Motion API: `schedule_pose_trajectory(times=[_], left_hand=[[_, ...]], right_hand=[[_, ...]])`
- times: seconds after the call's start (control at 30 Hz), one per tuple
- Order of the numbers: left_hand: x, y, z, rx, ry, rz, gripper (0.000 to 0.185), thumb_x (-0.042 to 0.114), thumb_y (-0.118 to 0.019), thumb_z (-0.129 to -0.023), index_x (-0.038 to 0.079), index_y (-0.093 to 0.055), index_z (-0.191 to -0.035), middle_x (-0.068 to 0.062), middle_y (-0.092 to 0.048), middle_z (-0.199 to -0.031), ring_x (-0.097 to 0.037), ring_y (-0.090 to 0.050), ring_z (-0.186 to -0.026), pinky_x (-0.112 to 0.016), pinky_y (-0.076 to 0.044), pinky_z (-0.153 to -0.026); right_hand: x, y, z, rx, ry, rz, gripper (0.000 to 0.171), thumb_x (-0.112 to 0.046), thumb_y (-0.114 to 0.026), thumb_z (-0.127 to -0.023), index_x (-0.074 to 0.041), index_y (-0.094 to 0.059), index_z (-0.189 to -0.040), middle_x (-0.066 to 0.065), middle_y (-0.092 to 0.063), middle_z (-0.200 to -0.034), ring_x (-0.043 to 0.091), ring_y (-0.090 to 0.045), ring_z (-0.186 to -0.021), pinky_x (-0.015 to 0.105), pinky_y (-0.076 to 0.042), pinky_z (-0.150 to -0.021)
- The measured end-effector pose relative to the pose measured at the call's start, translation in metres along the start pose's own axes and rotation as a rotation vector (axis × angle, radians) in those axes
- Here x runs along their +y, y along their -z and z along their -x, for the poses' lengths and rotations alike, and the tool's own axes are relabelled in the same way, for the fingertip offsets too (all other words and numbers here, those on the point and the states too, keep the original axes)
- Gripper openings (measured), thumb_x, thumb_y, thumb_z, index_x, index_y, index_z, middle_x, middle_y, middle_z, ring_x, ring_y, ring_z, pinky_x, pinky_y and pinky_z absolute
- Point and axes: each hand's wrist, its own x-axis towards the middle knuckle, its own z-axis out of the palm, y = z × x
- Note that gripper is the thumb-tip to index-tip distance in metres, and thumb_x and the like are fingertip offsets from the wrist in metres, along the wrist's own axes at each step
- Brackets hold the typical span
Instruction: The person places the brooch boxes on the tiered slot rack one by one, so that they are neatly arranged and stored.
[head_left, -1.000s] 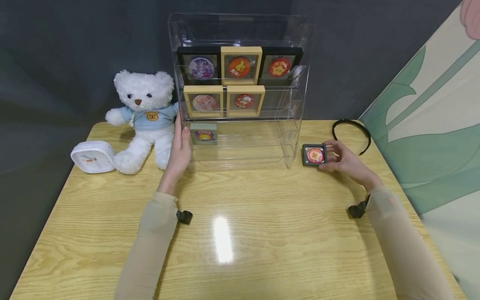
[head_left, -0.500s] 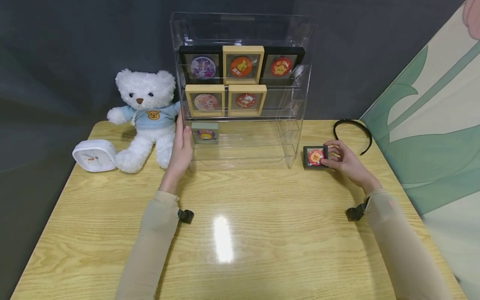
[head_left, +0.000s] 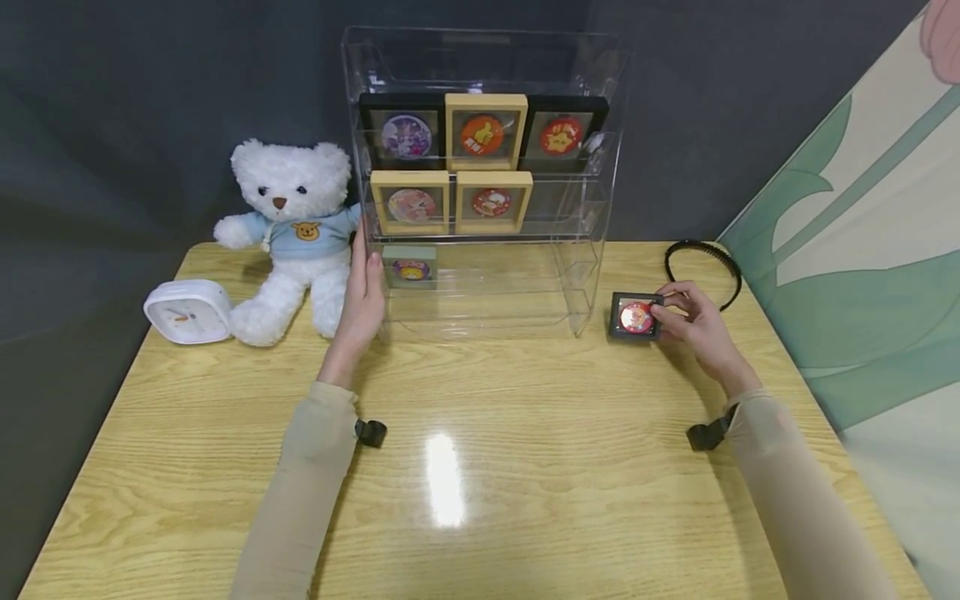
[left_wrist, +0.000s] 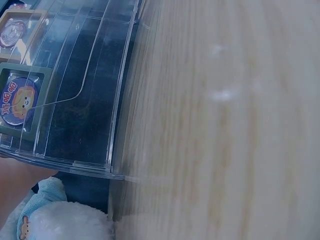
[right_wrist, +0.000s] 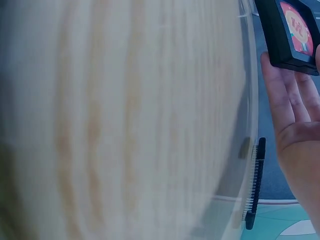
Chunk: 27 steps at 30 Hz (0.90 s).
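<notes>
My right hand (head_left: 697, 325) pinches a small black display frame (head_left: 616, 327) by its right edge, thumb on the front. A round red badge (head_left: 636, 317) sits inside the frame. In the right wrist view the frame (right_wrist: 277, 35) is tilted, with fingers behind it. My left hand (head_left: 362, 300) lies with straight fingers along the left side of a clear tiered rack (head_left: 487, 312). Beige and black framed badges fill the rack's upper tiers. A small green framed badge (head_left: 409, 254) stands at the left of a lower tier.
A white teddy bear (head_left: 291, 187) in a blue top sits left of the rack, beside a white clock (head_left: 189, 312). A black toothed headband (head_left: 738, 275) lies behind my right hand. All stand on a wooden table (head_left: 525, 467), with a dark wall behind.
My right hand and the black frame have shifted slightly right and toward me, and the thumb has moved onto the frame's front. My left hand stays against the rack.
</notes>
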Motion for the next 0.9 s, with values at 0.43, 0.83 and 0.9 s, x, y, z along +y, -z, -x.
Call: schedule_pose_trajectory(times=[0.43,0.83,0.9], left_hand=[[0.0,0.0,0.001,0.0,0.02,0.021,0.058,0.01,-0.02,-0.117,0.004,0.0,-0.172,-0.012,0.0,-0.179,-0.024,-0.002,-0.164,-0.028,-0.008,-0.13],[-0.001,0.0,0.0,0.001,-0.008,0.01,0.058,0.009,-0.02,-0.117,0.002,0.0,-0.171,-0.014,0.001,-0.179,-0.025,-0.001,-0.164,-0.028,-0.007,-0.13],[0.0,0.0,0.001,0.001,-0.004,0.01,0.058,0.009,-0.02,-0.117,0.002,0.0,-0.171,-0.013,0.0,-0.179,-0.025,-0.002,-0.164,-0.028,-0.008,-0.13]], right_hand=[[-0.018,-0.015,0.003,0.026,0.067,-0.027,0.025,0.008,-0.062,-0.104,-0.007,-0.063,-0.124,0.003,-0.066,-0.106,0.011,-0.074,-0.083,0.023,-0.064,-0.073],[-0.045,-0.042,0.004,0.052,0.158,-0.016,0.026,0.01,-0.063,-0.103,-0.005,-0.064,-0.125,0.005,-0.068,-0.105,0.012,-0.075,-0.083,0.025,-0.065,-0.075],[-0.049,-0.047,0.004,0.052,0.177,-0.021,0.026,0.011,-0.063,-0.103,-0.003,-0.064,-0.125,0.005,-0.069,-0.105,0.013,-0.076,-0.084,0.026,-0.065,-0.075]])
